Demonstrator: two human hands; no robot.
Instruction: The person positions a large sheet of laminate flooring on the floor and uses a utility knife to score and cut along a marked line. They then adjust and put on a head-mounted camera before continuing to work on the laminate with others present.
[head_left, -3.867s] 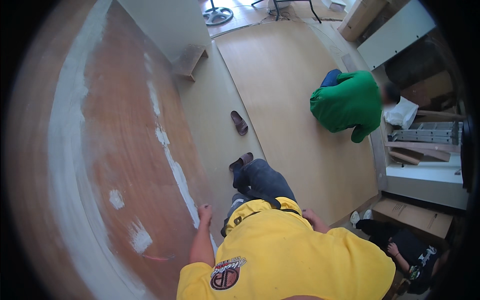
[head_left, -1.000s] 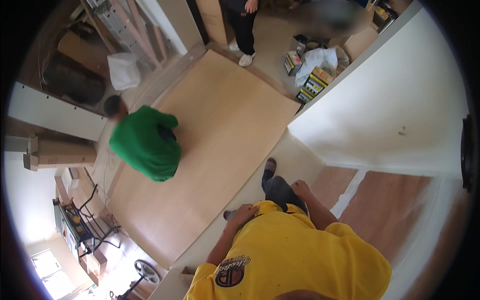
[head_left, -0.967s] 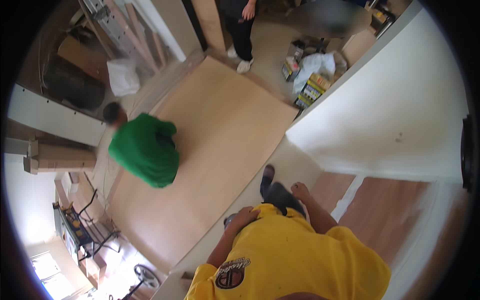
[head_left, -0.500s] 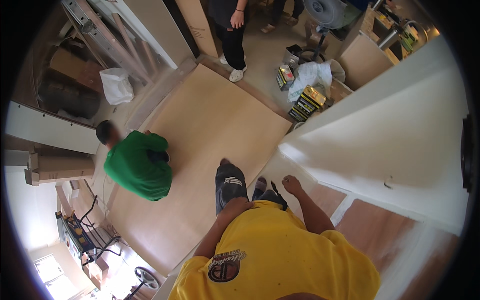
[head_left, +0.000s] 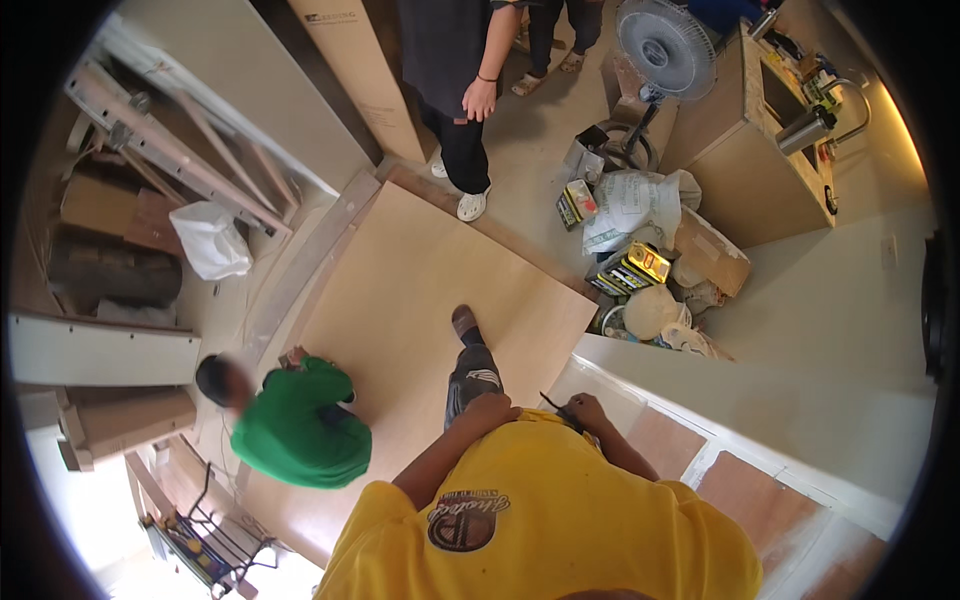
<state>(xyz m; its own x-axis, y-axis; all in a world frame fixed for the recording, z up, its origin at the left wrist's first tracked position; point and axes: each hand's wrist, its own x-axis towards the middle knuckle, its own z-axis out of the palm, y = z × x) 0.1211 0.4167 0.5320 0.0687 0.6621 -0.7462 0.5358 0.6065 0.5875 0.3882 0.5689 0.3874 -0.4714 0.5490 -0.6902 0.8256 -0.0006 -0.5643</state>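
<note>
My left hand [head_left: 490,411] is closed at the front hem of my yellow shirt [head_left: 560,500]; what its fingers hold, if anything, is hidden. My right hand [head_left: 586,411] is closed at the other side of my waist. From it a thin dark object [head_left: 549,400] points left; its kind does not show. My left foot [head_left: 464,322] is on a large, flat wooden sheet [head_left: 420,265] lying on the floor. On the left a co-worker in a green top [head_left: 300,425] crouches at the sheet's edge, one hand [head_left: 294,355] low near it.
Beyond the sheet stands a person in black [head_left: 455,90]. At the back right are a fan [head_left: 655,55], white sacks [head_left: 640,200], and a yellow-and-black tin [head_left: 640,265]. A white half-wall [head_left: 740,400] runs along my right. A folding stand [head_left: 215,540] is at lower left.
My left foot now shows further forward on the sheet. My right hand has come in toward my waist, with the thin dark object now at its fingers. The whole view has shifted.
</note>
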